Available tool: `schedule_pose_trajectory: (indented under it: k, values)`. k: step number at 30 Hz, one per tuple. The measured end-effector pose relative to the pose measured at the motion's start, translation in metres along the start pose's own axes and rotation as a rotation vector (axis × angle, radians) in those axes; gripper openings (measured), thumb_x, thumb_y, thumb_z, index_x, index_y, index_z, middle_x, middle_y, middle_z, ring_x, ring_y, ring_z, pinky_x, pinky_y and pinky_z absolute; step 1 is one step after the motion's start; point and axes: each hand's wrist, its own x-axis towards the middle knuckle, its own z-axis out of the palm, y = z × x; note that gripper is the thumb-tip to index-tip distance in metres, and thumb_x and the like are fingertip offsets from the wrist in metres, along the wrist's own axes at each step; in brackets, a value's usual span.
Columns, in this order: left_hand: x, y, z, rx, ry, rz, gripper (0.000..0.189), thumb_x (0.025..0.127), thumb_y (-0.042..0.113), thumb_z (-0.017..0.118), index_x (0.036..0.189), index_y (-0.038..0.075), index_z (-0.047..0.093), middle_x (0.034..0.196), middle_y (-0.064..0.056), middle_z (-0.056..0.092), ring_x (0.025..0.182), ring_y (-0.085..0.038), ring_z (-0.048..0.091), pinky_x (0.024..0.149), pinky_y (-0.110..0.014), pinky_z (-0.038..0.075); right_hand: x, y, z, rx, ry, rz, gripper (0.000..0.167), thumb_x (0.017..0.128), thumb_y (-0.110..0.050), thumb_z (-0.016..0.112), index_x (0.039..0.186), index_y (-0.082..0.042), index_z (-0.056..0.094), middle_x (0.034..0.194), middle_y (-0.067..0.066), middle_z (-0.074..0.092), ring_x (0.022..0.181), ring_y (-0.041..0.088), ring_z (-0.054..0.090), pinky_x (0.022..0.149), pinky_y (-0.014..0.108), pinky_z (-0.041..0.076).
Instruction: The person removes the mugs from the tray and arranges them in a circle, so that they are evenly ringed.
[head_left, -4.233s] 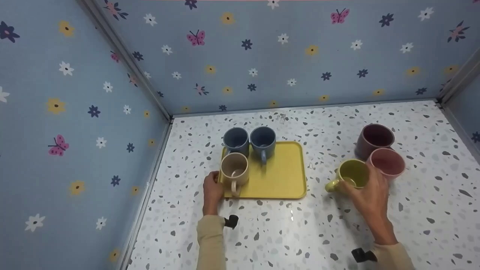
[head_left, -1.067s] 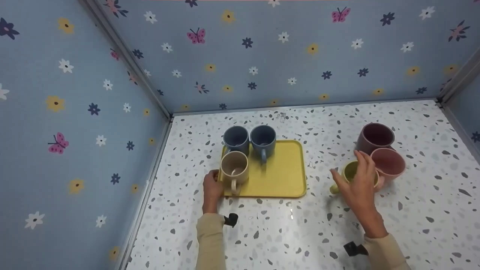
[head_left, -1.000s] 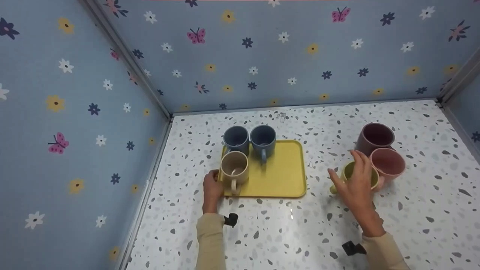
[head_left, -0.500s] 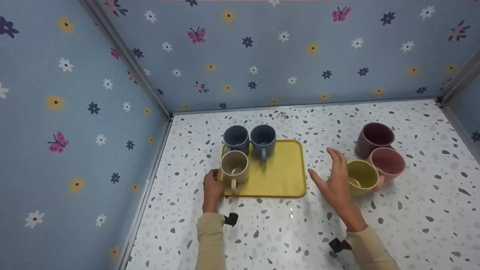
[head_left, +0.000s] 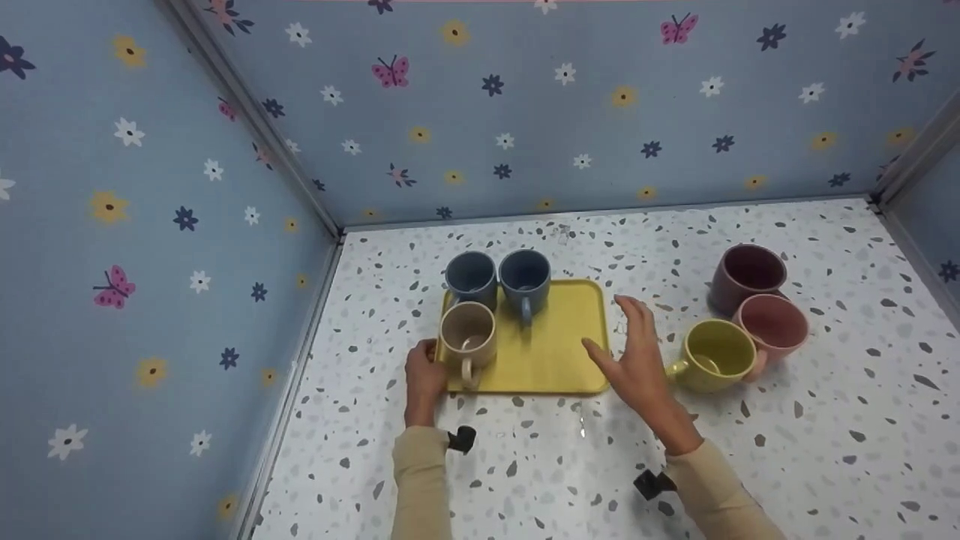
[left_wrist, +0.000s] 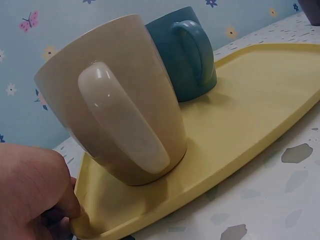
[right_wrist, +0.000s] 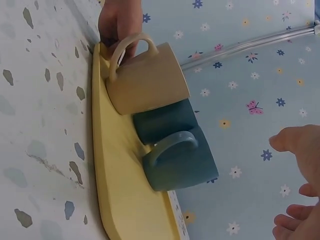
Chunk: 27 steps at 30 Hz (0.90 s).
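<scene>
My left hand [head_left: 425, 375] grips the left edge of a yellow tray [head_left: 559, 352], its fingers curled at the tray's near-left corner in the left wrist view. A beige mug [left_wrist: 120, 100] stands on the tray right beside that hand, handle toward me. Behind it are two blue mugs, one at the back left [head_left: 471, 277] and one to its right [head_left: 525, 277]. My right hand [head_left: 637, 367] hovers by the tray's right edge, fingers spread and holding nothing. Just right of it stands a yellow-green mug [head_left: 718, 360], handle pointing left.
A pink mug [head_left: 776, 326] stands close against the yellow-green one, with a maroon mug [head_left: 739, 292] behind it. All rest on a speckled white table [head_left: 540, 472]. Flower-patterned panels [head_left: 525, 112] close off the back and sides.
My right hand has let go of the yellow-green mug and moved left toward the tray. That mug now sits slightly further right, near the pink one. The left hand and tray stay put.
</scene>
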Motion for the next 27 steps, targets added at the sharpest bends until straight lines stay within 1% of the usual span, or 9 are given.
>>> schedule_pose_trajectory:
  k: [6, 13, 20, 27]
  values:
    - [0.001, 0.000, 0.000, -0.012, -0.004, -0.009, 0.043, 0.080, -0.006, 0.045, 0.120, 0.000, 0.060, 0.111, -0.018, 0.061, 0.104, -0.029, 0.057, 0.094, -0.042, 0.045, 0.001, -0.006, 0.015, 0.044, -0.025, -0.067, 0.074, 0.081, -0.023, 0.075, 0.140, 0.000, 0.039, 0.139, 0.020, 0.039, 0.129, 0.031, 0.040, 0.107, 0.047, 0.034]
    - [0.002, 0.000, 0.000, -0.009, 0.001, -0.014, 0.043, 0.080, -0.006, 0.046, 0.120, 0.001, 0.060, 0.113, -0.018, 0.062, 0.107, -0.029, 0.057, 0.096, -0.042, 0.044, -0.002, -0.015, 0.031, 0.077, -0.069, -0.109, 0.074, 0.081, -0.026, 0.075, 0.141, -0.001, 0.038, 0.141, 0.018, 0.039, 0.130, 0.029, 0.040, 0.104, 0.048, 0.037]
    - [0.005, -0.002, 0.002, 0.001, -0.005, -0.008, 0.041, 0.084, -0.006, 0.044, 0.121, 0.000, 0.058, 0.114, -0.019, 0.060, 0.107, -0.030, 0.056, 0.095, -0.043, 0.044, 0.002, -0.021, 0.049, 0.044, -0.108, -0.142, 0.074, 0.081, -0.030, 0.075, 0.141, -0.002, 0.040, 0.140, 0.019, 0.042, 0.130, 0.028, 0.041, 0.104, 0.047, 0.039]
    - [0.003, -0.003, 0.002, 0.002, -0.002, -0.001, 0.042, 0.081, -0.007, 0.045, 0.121, -0.001, 0.059, 0.115, -0.020, 0.060, 0.107, -0.031, 0.056, 0.097, -0.043, 0.044, 0.005, -0.019, 0.068, 0.050, -0.148, -0.192, 0.074, 0.081, -0.027, 0.075, 0.140, -0.001, 0.040, 0.137, 0.019, 0.043, 0.129, 0.028, 0.042, 0.107, 0.042, 0.037]
